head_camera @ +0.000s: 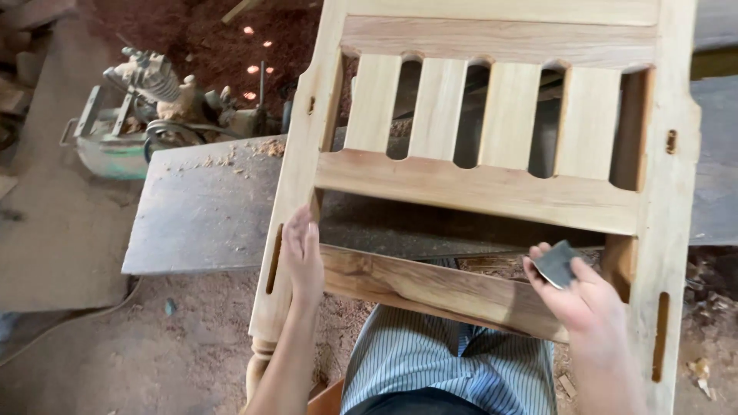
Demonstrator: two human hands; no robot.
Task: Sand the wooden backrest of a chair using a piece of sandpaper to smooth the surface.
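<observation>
A pale wooden chair-back frame [477,188] with several upright slats leans toward me over my lap. My left hand [301,253] grips the frame's left upright [296,192] from the inside, fingers wrapped on its edge. My right hand [578,296] holds a small grey piece of sandpaper [555,263] pinched between thumb and fingers, resting against the lower cross rail [438,288] near the right upright [665,230].
A grey worn workbench slab [200,207] lies behind the frame, with sawdust on it. A green-and-metal machine [138,107] stands at the far left. Reddish sawdust covers the floor [154,353]. My striped shirt [438,361] shows below.
</observation>
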